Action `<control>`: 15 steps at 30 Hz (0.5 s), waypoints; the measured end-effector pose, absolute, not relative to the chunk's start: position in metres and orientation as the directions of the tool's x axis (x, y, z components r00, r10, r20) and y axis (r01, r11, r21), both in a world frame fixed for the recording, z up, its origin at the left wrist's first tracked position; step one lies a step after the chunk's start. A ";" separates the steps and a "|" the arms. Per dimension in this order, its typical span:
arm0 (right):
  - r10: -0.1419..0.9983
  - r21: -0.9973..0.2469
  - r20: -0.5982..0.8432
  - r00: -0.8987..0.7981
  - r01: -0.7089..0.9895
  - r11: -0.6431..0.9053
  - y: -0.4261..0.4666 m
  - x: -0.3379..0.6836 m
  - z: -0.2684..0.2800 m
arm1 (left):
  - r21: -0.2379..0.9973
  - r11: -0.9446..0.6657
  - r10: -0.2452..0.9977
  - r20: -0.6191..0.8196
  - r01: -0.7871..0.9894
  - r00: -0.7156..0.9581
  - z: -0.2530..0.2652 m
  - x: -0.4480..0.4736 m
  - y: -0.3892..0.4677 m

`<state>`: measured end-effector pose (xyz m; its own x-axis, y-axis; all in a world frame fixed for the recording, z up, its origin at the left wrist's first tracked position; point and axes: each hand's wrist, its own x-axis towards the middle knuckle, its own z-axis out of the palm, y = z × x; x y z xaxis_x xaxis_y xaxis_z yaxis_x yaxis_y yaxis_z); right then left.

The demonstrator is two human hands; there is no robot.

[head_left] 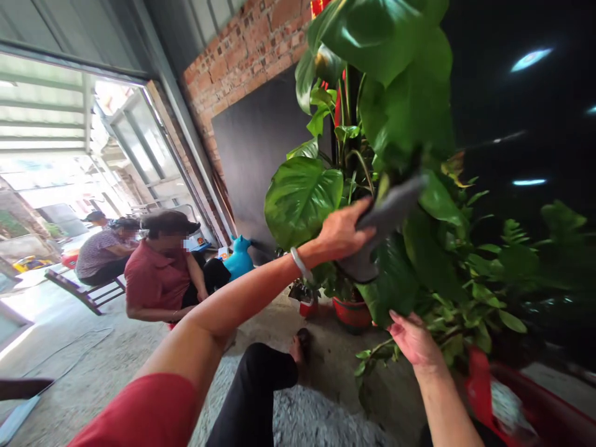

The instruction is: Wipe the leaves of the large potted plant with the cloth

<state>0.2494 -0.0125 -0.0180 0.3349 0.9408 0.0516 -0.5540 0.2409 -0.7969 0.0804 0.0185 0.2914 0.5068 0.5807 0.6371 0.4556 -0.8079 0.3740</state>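
Observation:
My left hand [342, 233], with a pale bracelet at the wrist, reaches in among the broad leaves of a tall potted plant. It grips a grey cloth [391, 208], blurred by motion, against the foliage. Lower down, my right hand [414, 341] pinches the bottom tip of a large hanging green leaf [395, 279] between thumb and fingers. Another glossy leaf [305, 195] spreads to the left of my left hand. The plant's reddish pot [352, 313] stands on the floor below, partly covered by leaves.
Smaller leafy plants [488, 292] crowd the right side, before a dark glossy surface. A red container [554, 403] sits at lower right. A person in a red shirt [151, 273] sits at left, with others behind. A blue animal-shaped object [239, 257] stands near the dark panel [270, 143].

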 end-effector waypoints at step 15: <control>0.920 -0.687 -0.070 0.386 -0.687 0.236 -0.026 0.268 0.001 | 0.261 -0.710 0.680 0.495 0.654 0.542 0.265 0.039 0.037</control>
